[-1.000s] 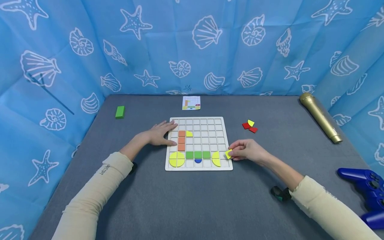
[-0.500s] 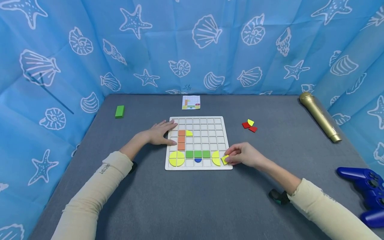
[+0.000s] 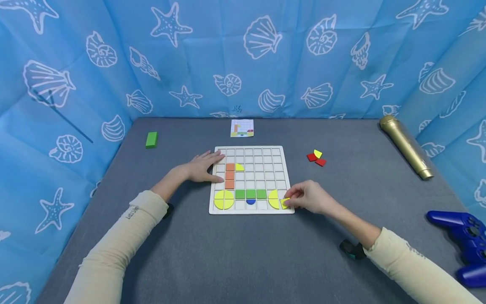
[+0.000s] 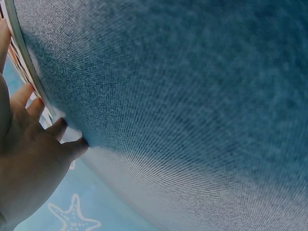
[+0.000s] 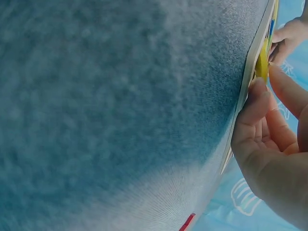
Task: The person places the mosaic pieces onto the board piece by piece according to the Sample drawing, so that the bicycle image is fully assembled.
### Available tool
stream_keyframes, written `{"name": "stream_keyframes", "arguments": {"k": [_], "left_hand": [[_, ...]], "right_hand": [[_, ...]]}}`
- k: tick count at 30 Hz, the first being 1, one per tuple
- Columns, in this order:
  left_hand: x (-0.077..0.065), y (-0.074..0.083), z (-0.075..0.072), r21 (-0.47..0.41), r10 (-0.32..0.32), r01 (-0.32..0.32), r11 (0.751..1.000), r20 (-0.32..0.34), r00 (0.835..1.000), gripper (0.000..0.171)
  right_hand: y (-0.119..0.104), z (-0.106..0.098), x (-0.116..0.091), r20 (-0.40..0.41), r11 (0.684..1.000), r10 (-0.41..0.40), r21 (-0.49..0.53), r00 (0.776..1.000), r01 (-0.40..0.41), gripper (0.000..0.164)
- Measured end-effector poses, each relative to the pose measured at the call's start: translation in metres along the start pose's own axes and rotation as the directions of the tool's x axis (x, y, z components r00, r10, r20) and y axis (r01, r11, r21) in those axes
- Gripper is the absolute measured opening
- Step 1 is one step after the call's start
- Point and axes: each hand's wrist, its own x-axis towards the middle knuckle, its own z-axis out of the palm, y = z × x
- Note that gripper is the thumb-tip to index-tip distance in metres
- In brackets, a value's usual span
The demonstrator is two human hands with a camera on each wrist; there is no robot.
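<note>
In the head view a white grid board lies on the table. My left hand rests on its left edge with fingers spread. At the lower right corner my right hand pinches a yellow quarter-circle tile between thumb and fingertips, just right of two yellow tiles that form a half disc. Orange squares, a yellow quarter tile, green squares, a blue half-round tile and a yellow disc of quarters sit on the grid. The fingers partly hide the pinched tile.
Behind the board lies a pattern card. Two red tiles and a yellow quarter tile lie to its right. A green block is at back left. A gold microphone and a blue game controller lie far right.
My right hand has carried the yellow quarter tile left and down from the board's right edge to beside the half disc. My left hand has stayed in place.
</note>
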Motion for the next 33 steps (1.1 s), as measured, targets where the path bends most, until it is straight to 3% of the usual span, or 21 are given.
{"name": "stream_keyframes", "arguments": {"k": [6,13,19,33], "left_hand": [[0.000,0.000,-0.001,0.005,0.001,-0.001,1.000,0.002,1.000,0.090],[0.000,0.000,-0.001,0.007,0.001,-0.001,1.000,-0.001,1.000,0.090],[0.001,0.001,-0.001,0.007,-0.010,0.010,1.000,0.007,1.000,0.090],[0.001,-0.001,0.000,0.016,0.004,-0.004,1.000,0.003,1.000,0.089]], "right_hand": [[0.001,-0.002,0.000,0.011,1.000,0.001,0.003,1.000,-0.001,0.016],[-0.001,-0.005,0.000,0.076,0.985,0.083,0.148,0.994,-0.093,0.023],[-0.001,-0.009,0.000,0.110,0.968,0.119,0.207,0.987,-0.140,0.027],[0.011,-0.032,0.002,0.255,0.861,0.150,0.441,0.955,-0.253,0.044]]}}
